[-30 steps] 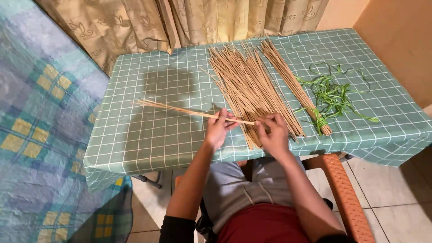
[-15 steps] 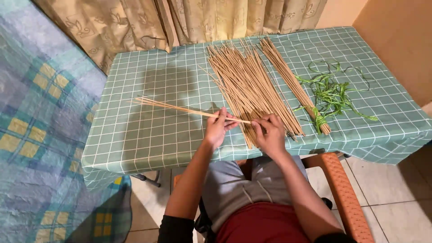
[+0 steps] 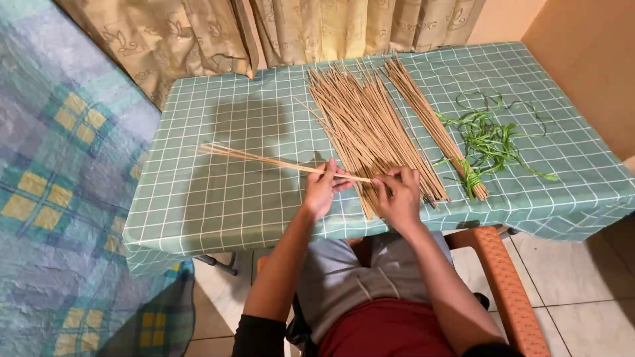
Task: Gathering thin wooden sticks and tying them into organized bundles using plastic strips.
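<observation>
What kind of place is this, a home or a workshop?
Probably a room in a home: a table under a green checked cloth, patterned curtains, a quilted bedspread. Both hands hold thin sticks there.

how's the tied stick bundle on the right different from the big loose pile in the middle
The tied bundle is narrow and compact, bound near its close end with green strips; the loose pile is unbound and fans out much wider. The tied bundle lies untouched beside more green strips; the right hand rests on the loose pile's near end. Both are thin tan sticks lying on the checked tablecloth.
</observation>
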